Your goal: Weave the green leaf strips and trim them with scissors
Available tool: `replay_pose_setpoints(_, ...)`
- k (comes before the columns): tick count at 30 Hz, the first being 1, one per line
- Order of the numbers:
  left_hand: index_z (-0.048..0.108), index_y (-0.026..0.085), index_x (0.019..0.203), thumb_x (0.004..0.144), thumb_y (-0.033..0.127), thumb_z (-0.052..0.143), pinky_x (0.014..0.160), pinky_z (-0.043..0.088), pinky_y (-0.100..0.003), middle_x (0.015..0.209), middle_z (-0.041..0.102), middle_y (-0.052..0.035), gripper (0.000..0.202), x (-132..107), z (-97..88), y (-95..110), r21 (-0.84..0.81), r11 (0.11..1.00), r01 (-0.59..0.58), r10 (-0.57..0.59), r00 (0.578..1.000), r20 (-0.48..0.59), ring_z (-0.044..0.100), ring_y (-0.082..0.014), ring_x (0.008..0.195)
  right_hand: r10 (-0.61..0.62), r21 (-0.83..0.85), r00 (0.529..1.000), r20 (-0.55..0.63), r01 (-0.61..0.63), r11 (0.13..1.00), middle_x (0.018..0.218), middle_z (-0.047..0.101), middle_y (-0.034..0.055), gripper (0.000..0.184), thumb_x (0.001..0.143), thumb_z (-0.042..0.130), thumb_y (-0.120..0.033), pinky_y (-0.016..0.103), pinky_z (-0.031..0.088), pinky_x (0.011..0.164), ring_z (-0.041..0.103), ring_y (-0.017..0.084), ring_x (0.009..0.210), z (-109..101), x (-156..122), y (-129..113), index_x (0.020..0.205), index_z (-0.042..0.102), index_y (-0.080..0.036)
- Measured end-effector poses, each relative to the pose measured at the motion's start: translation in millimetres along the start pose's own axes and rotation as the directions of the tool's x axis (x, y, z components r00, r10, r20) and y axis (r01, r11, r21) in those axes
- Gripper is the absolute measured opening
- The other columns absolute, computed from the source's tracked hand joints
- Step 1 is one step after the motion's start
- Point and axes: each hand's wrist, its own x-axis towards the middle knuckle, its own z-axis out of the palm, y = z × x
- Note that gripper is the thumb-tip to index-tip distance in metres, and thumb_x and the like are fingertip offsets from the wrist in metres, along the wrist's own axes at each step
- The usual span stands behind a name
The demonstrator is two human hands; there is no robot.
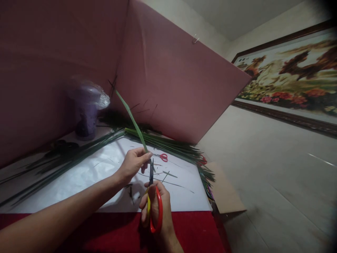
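Observation:
My left hand (135, 160) pinches a long green leaf strip (131, 117) near its lower end, and the strip slants up to the left. In my right hand (160, 200) is a pair of scissors (159, 212) with red and yellow handles. The dark blades point upward, close below my left fingertips and beside the strip's lower end; whether they touch it I cannot tell. Beneath both hands lies a white sheet (110, 165) with several thin leaf scraps (170, 174) on it. A smaller pair of red-handled scissors (163, 157) rests just beyond my left fingertips.
Long green leaves (168, 146) lie along the sheet's back edge, and more leaves (65, 167) along its left. A purple container (86, 116) topped with clear plastic stands at the back left. Pink panels (168, 80) rise behind. Red cloth (195, 228) covers the front edge.

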Motion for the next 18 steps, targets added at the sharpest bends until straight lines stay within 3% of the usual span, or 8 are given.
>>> replay_pose_setpoints(18, 0.052, 0.014, 0.062, 0.076, 0.033, 0.061, 0.035, 0.034, -0.018, 0.051, 0.051, 0.0026, 0.025, -0.3, -0.1, 1.0, -0.016, 1.0, -0.023, 0.022, 1.0, -0.012, 0.044, -0.006, 0.04, 0.008, 0.008, 0.999, -0.034, -0.008, 1.0, 0.043, 0.044, -0.0096, 0.051, 0.072, 0.053, -0.068, 0.012, 0.02, 0.022, 0.033, 0.005, 0.022, 3.7, 0.7, 1.9, 0.083, 0.042, -0.019)
